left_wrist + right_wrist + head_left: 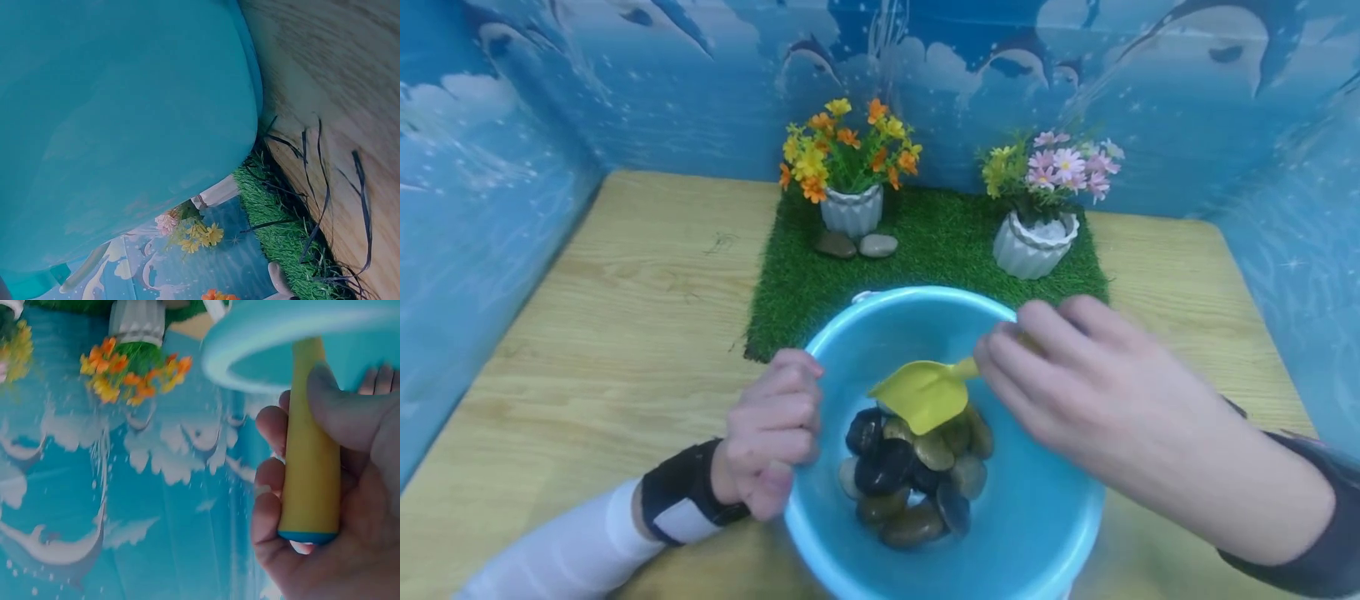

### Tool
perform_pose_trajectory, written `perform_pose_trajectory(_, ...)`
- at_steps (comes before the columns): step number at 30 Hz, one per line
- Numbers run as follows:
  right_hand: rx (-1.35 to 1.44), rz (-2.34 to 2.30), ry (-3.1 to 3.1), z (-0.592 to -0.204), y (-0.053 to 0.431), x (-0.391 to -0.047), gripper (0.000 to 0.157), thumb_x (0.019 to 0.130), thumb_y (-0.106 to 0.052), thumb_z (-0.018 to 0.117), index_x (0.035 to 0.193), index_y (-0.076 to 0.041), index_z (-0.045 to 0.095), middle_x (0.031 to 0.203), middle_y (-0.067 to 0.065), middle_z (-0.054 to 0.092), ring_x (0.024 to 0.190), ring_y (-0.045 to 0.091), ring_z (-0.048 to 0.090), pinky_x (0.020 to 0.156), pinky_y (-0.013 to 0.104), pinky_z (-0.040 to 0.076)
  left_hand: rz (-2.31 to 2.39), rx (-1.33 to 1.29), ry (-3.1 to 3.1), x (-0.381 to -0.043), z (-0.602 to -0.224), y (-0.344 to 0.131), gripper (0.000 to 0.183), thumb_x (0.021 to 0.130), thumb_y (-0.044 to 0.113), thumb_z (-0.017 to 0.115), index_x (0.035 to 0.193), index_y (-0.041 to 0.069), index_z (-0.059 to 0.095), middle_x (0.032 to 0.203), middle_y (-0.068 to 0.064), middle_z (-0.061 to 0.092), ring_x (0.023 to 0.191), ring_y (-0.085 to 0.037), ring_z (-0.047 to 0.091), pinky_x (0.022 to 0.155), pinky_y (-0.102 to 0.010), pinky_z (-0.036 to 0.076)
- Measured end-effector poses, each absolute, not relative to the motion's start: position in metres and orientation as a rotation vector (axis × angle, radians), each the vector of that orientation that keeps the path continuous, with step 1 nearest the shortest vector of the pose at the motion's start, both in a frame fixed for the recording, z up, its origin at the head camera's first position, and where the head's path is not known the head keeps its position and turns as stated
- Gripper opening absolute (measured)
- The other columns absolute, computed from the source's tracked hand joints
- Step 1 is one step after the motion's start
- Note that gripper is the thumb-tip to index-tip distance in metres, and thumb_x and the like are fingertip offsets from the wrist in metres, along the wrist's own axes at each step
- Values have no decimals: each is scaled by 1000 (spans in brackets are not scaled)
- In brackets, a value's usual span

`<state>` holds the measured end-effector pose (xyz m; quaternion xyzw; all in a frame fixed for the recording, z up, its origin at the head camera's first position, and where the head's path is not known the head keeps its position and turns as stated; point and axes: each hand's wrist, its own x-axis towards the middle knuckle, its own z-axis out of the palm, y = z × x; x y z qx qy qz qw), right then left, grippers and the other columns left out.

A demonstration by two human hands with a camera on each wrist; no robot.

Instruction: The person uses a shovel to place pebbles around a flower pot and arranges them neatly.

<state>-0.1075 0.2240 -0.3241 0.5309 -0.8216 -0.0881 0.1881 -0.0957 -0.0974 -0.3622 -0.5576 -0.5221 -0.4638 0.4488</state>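
A light blue plastic bucket (1037,517) stands at the front middle of the table, with several dark, brown and grey stones (887,467) heaped in its bottom. My left hand (775,429) holds the bucket's left rim with curled fingers. In the left wrist view the bucket's outer wall (125,125) fills most of the picture and the left hand is hidden. Over the right side of the bucket, my right hand (1075,375) grips a yellow toy shovel (925,398), whose scoop overlaps the stones. Fingers and thumb wrap its blue-ended handle (312,462) in the right wrist view.
Behind the bucket lies a green artificial grass mat (925,233). On it stand a white pot of orange and yellow flowers (850,158) and a pot of pink flowers (1048,200). Two pebbles (857,244) sit by the left pot. Dolphin-print walls (700,108) enclose the wooden table (587,333).
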Motion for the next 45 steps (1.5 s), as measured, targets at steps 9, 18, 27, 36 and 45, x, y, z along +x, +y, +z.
perform_pose_trajectory(9, 1613, -385, -2358, -255, 166, -92, 11, 92, -1, 61, 101, -3, 66, 87, 7, 56, 74, 23, 38, 63, 35, 34, -1151, -1377, -1296, -96, -363, -97, 51, 103, 20, 28, 52, 19, 34, 54, 6, 38, 56, -16, 39, 73, -40, 38)
perform_pose_trajectory(18, 1682, -166, -2473, -264, 167, -101, 19, 81, 0, 74, 91, -11, 63, 82, -1, 55, 73, 18, 37, 62, 30, 36, -1146, -1388, -1312, -96, -363, -99, 51, 103, 21, 28, 52, 19, 35, 55, 5, 39, 57, -16, 39, 74, -40, 38)
perform_pose_trajectory(27, 1672, -233, -2447, -266, 161, -99, 21, 77, 4, 75, 82, -9, 59, 74, 0, 47, 68, 17, 36, 58, 28, 36, -1160, -1377, -1310, -95, -363, -99, 51, 102, 20, 28, 52, 19, 35, 54, 6, 38, 56, -15, 39, 74, -40, 38)
perform_pose_trajectory(36, 1748, -192, -2481, -273, 157, -103, 20, 80, -2, 75, 80, -10, 56, 73, -1, 45, 69, 16, 35, 62, 29, 38, -1167, -1379, -1281, -96, -364, -96, 50, 101, 20, 28, 52, 19, 35, 54, 6, 39, 55, -15, 40, 72, -39, 38)
perform_pose_trajectory(45, 1876, 0, -2498, -275, 156, -104, 18, 86, -24, 77, 92, -13, 64, 83, -6, 56, 75, 12, 40, 68, 28, 40, -1153, -1393, -1309, -96, -361, -98, 51, 101, 19, 28, 51, 18, 37, 54, 5, 40, 56, -16, 41, 73, -40, 38)
